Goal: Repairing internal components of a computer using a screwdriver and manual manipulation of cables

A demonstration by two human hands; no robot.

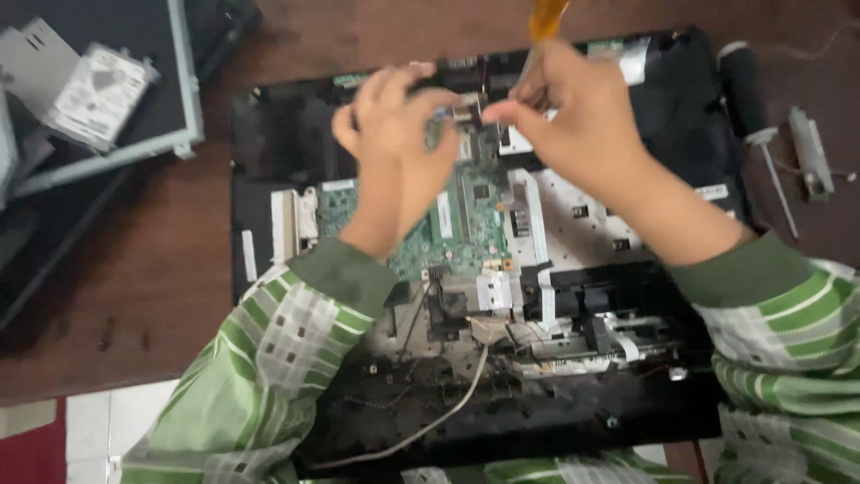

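Head view of an opened laptop chassis lying flat on a brown wooden desk, its cover off and its green circuit board exposed at centre. The left hand arches over the far edge of the board, fingertips pinched on a small metallic part near the chassis's far edge; its grip is narrow and holds that part. The right hand meets it from the other side, closed around a screwdriver with an orange handle whose handle rises above the knuckles; the tip is hidden behind the fingers, so its seat cannot be told. Both hands work at one spot, just beyond the board.

For work of this kind, the driver wants to stand square to the fastener, with the left fingers steadying the part rather than pulling at it, since the pale ribbon cables and a loose white wire lie close and could snag. Pressure along the shaft, light turning, and wrists kept clear of the board would serve best.

Beside the chassis at right lie a second screwdriver with a black handle and a small metal bracket, well apart from the hands. At upper left a hard drive rests on a dark panel with a light-coloured frame.
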